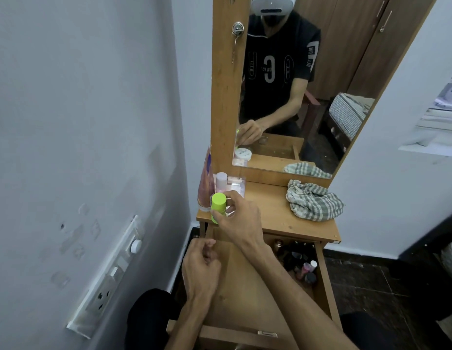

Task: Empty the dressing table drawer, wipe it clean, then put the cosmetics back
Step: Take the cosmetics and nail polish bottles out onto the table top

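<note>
My right hand (238, 221) grips a lime-green bottle (218, 204) upright at the left front of the dressing table top (275, 213). Behind the bottle stand a pale pink bottle (221, 181), a clear cosmetics box (236, 184) and a pink-orange tube (204, 188). The wooden drawer (245, 286) is pulled out below the top. Several small bottles (301, 263) lie in its right back part. My left hand (201, 263) hovers over the drawer's left edge, fingers curled, holding nothing I can see.
A crumpled checked cloth (313, 202) lies on the right of the table top. The mirror (295, 79) rises behind it. A wall (93, 147) with a switch and socket strip (106, 281) is close on the left. My knees are below the drawer.
</note>
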`<state>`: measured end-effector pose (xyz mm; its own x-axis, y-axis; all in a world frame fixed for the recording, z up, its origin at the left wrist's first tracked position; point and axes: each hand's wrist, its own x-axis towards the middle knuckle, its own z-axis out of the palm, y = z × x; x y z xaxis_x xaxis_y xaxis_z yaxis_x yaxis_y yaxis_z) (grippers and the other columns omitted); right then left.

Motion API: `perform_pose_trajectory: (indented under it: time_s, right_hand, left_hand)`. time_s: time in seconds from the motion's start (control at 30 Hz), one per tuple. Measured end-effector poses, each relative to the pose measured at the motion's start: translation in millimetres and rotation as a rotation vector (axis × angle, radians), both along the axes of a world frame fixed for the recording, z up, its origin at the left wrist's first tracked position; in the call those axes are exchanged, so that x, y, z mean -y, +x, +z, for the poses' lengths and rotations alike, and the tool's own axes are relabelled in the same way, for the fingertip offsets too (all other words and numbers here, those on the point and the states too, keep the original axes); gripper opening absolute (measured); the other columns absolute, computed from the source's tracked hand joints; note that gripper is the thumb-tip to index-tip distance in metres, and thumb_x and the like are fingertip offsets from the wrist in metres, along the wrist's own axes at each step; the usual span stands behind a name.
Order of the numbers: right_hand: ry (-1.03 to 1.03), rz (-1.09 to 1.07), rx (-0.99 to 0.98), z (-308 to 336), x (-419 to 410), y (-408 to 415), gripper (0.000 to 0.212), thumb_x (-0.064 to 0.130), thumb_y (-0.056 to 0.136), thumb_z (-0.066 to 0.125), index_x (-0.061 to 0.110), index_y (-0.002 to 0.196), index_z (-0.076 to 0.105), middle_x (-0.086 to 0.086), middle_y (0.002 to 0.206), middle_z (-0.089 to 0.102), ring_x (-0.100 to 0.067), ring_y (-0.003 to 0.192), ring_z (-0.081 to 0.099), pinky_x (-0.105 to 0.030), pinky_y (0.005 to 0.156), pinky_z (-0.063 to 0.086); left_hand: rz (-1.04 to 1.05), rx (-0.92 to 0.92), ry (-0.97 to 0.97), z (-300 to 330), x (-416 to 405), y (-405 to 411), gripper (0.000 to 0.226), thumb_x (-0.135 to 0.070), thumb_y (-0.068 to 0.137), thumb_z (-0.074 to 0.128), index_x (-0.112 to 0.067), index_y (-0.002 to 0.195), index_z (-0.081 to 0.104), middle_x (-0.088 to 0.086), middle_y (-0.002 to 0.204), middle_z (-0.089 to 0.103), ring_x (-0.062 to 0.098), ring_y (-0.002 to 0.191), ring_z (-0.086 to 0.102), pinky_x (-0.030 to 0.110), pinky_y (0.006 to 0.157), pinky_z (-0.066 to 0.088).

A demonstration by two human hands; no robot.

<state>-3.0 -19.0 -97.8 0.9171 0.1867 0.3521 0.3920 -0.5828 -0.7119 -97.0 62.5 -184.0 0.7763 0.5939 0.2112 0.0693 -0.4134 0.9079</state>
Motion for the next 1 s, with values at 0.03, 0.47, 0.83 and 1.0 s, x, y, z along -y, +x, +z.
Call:
perform_pose_trajectory:
  time_s: [0.03, 0.47, 0.83, 1.0]
  right_hand:
    - [-0.006, -0.007, 0.013, -2, -1, -1, 0.037, 0.036, 0.079, 0.08, 0.023, 0.113, 0.07, 0.006, 0.095, 0.078, -0.014, 0.081, 0.072, -0.037, 0.071, 0.059]
    - [0.101, -0.026, 0.027, -11, 17, -20, 0.052, 0.028, 0.076, 0.083, 0.028, 0.124, 0.063, 0.007, 0.103, 0.074, -0.012, 0.082, 0.067, -0.025, 0.072, 0.056]
    - [-0.161, -0.236, -0.05, -25, 161, -37, 0.013, 0.02, 0.08, 0.079, 0.029, 0.088, 0.075, 0.018, 0.077, 0.069, 0.0, 0.068, 0.063, -0.024, 0.068, 0.056]
    - [-0.305, -0.308, -0.144, -35, 200, -43, 0.026, 0.025, 0.078, 0.076, 0.028, 0.104, 0.078, 0.014, 0.089, 0.071, -0.007, 0.08, 0.067, -0.025, 0.071, 0.049]
  left_hand:
    - [0.001, 0.002, -0.002, 0, 0, 0, 0.036, 0.007, 0.079, 0.064, -0.026, 0.093, 0.069, -0.016, 0.085, 0.066, 0.0, 0.082, 0.061, 0.019, 0.062, 0.045]
    - [-0.004, -0.02, 0.029, 3, 0, 0, 0.035, 0.008, 0.078, 0.064, -0.024, 0.09, 0.07, -0.014, 0.089, 0.067, 0.004, 0.08, 0.062, 0.021, 0.064, 0.046]
    - [-0.248, -0.045, 0.242, 21, 34, 10, 0.028, 0.005, 0.078, 0.067, -0.019, 0.091, 0.074, -0.011, 0.091, 0.07, 0.01, 0.077, 0.064, 0.029, 0.071, 0.054]
    - [-0.487, -0.057, 0.308, 30, 91, 32, 0.024, -0.013, 0.081, 0.07, -0.024, 0.103, 0.074, -0.011, 0.094, 0.066, 0.008, 0.08, 0.063, 0.034, 0.072, 0.056]
